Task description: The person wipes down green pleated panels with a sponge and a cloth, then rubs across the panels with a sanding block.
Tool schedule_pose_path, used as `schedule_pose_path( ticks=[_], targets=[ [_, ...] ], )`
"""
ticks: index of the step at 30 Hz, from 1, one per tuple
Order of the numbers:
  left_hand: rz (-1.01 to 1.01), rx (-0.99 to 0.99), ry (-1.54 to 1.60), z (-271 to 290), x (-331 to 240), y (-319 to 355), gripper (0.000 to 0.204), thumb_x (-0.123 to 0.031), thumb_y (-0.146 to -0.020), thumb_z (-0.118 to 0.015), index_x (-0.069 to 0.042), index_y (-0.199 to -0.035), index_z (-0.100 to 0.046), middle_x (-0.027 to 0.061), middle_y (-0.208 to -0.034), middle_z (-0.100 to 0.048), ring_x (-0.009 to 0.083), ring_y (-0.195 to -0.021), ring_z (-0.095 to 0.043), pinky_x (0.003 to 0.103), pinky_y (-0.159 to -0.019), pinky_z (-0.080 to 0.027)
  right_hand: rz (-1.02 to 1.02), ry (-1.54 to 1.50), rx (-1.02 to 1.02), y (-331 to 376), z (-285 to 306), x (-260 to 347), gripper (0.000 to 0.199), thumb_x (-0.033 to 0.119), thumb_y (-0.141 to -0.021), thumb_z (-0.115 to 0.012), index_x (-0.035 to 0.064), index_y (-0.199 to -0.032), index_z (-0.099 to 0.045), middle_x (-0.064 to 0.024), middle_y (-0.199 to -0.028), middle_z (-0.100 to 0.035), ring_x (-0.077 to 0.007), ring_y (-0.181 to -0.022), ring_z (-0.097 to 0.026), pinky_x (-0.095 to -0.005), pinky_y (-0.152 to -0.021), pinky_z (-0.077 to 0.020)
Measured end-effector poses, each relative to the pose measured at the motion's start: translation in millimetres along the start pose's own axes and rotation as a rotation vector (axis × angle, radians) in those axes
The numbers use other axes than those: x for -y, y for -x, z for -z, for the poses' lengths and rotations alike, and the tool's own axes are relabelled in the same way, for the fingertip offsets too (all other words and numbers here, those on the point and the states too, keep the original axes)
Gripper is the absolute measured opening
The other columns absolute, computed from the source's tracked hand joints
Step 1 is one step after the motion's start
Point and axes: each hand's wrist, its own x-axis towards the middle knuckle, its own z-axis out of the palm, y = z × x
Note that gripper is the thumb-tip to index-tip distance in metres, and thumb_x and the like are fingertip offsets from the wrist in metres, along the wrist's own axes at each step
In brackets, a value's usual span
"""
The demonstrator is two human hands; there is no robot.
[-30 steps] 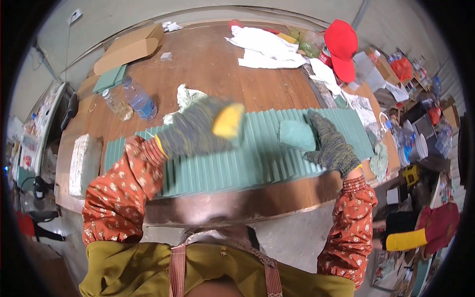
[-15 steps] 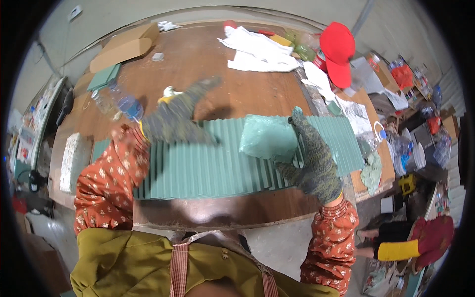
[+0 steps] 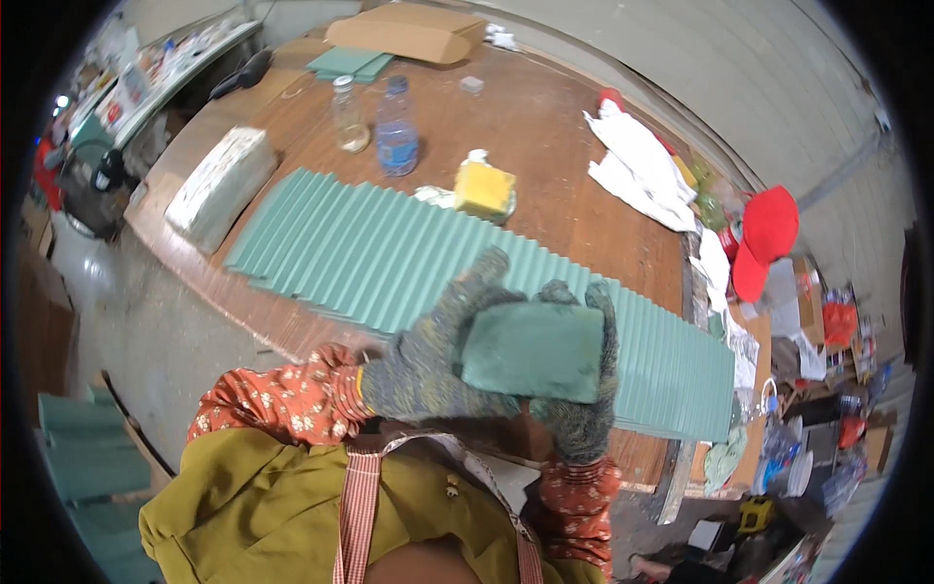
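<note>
A green rectangular block (image 3: 533, 352) is held between my two gloved hands in front of my body, above the near edge of the table. My left hand (image 3: 418, 365) closes on its left side, with the thumb raised along the upper left corner and the other fingers partly hidden under it. Around its right edge wraps my right hand (image 3: 589, 428), fingertips showing above the top edge. Beyond and below the block, a long row of overlapping thin green slabs (image 3: 360, 248) stretches across the table, stepped like ridges.
A yellow sponge (image 3: 484, 190) lies behind the row, near a water bottle (image 3: 397, 136) and a glass bottle (image 3: 350, 117). A white wrapped block (image 3: 222, 190) sits at the left edge. White cloth (image 3: 642, 170) and a red cap (image 3: 765, 238) are at the right.
My left hand has come from beside the bottles to grip the block, which my right hand has drawn nearer my body. The view has turned, uncovering the sponge and bottles.
</note>
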Motion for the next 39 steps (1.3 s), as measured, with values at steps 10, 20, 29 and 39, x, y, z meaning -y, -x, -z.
schedule_pose_path(
  ticks=[10,20,29,39],
  targets=[
    [-1.129,0.411,-1.062,77.3,-3.5,24.5,0.059,-0.023,-0.079,-0.077,0.000,-0.127,-0.051,0.0147,-0.122,-0.058,0.0256,-0.108,-0.059,0.035,-0.098,-0.048,-0.155,-0.385,-0.253,10.8,-58.9,24.0,0.074,0.037,-0.088,-0.066,0.0013,-0.142,-0.031,-0.0173,-0.137,-0.044,-0.0314,-0.122,-0.047,-0.0479,-0.102,-0.0417],
    [-1.461,-0.724,-1.725,203.2,-179.4,123.4,0.057,-0.012,-0.085,-0.068,0.005,-0.133,-0.042,0.0204,-0.136,-0.043,0.0287,-0.118,-0.053,0.038,-0.098,-0.047,-0.236,0.546,0.125,-71.5,-94.0,33.6,0.080,0.023,-0.084,-0.069,0.0031,-0.148,-0.025,-0.0214,-0.139,-0.047,-0.0317,-0.122,-0.052,-0.0396,-0.102,-0.0411],
    [-1.306,-0.522,-1.778,286.0,-255.5,85.3,0.039,-0.007,-0.093,-0.055,-0.002,-0.131,-0.049,0.0152,-0.131,-0.051,0.0308,-0.122,-0.050,0.042,-0.100,-0.043,-0.192,0.677,0.213,-110.6,-119.2,13.8,0.059,0.022,-0.092,-0.057,0.0031,-0.144,-0.035,-0.0161,-0.144,-0.043,-0.0271,-0.129,-0.047,-0.0367,-0.105,-0.0372],
    [-1.521,-0.531,-1.448,275.4,-246.4,59.7,0.020,-0.006,-0.092,-0.055,0.001,-0.109,-0.062,0.0164,-0.115,-0.063,0.0289,-0.107,-0.059,0.038,-0.095,-0.045,0.211,1.042,0.287,-122.2,-98.7,-12.0,0.046,0.004,-0.086,-0.061,0.0047,-0.131,-0.051,-0.0143,-0.125,-0.058,-0.0281,-0.114,-0.057,-0.0372,-0.097,-0.0454]
  ],
)
